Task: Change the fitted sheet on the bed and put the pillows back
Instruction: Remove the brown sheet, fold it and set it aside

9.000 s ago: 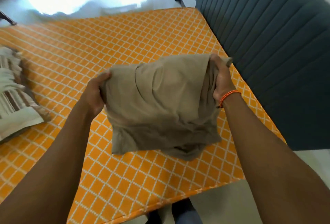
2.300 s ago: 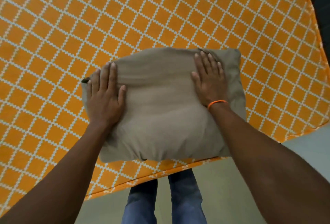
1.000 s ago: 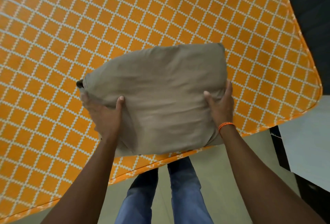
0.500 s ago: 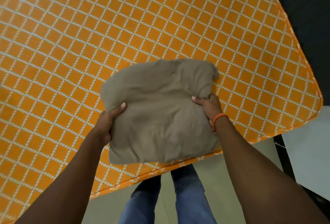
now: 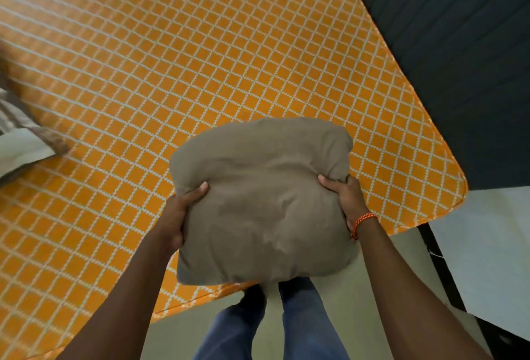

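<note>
Head view: both hands hold the pillow (image 5: 263, 201) above the near edge of the bed (image 5: 200, 58). Left hand (image 5: 179, 216) and right hand (image 5: 345, 199) clamp its sides, thumbs on top, fingers curled underneath. Best to carry it level toward the headboard (image 5: 459, 44) and set it flat. It looks taupe, plump and creased.

Orange lattice-patterned bed (image 5: 200, 72), striped pillow (image 5: 20, 135) at its left edge
</note>
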Demonstrator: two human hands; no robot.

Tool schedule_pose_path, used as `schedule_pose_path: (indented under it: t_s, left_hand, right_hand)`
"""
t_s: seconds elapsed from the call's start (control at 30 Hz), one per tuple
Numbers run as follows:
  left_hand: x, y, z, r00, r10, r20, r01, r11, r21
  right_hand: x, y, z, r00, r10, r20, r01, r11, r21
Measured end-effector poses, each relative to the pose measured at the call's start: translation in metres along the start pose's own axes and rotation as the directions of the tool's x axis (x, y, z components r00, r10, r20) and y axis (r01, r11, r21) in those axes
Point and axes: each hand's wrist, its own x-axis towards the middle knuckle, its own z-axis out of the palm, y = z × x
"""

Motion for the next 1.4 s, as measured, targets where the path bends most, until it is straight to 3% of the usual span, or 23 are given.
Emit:
schedule_pose_path:
  t_s: [0.27, 0.53, 0.93, 1.2, 1.4]
  left_hand:
    - [-0.116, 0.040, -0.037, 0.996, 0.065, 0.059, -0.066, 0.998, 0.013]
    - [-0.198, 0.034, -0.094, 0.993, 0.088, 0.082, -0.084, 0.995, -0.049]
    - [-0.322, -0.019, -0.212, 0.976, 0.207, 0.061, -0.195, 0.969, -0.154]
    - [-0.384, -0.040, -0.293, 0.978, 0.189, 0.087, -0.174, 0.972, -0.160]
    - [-0.415, -0.037, -0.379, 0.970, 0.218, 0.109, -0.198, 0.965, -0.171]
  right_hand:
    - [-0.119, -0.036, 0.027, 0.996, -0.084, 0.020, 0.081, 0.990, 0.111]
    - [-0.211, -0.032, 0.062, 0.995, -0.093, 0.044, 0.086, 0.987, 0.139]
    - [-0.345, 0.016, 0.147, 0.975, -0.210, 0.070, 0.201, 0.973, 0.112]
    - [-0.428, 0.048, 0.185, 0.958, -0.253, 0.132, 0.236, 0.963, 0.133]
    - [-0.493, 0.064, 0.258, 0.946, -0.299, 0.123, 0.284, 0.950, 0.128]
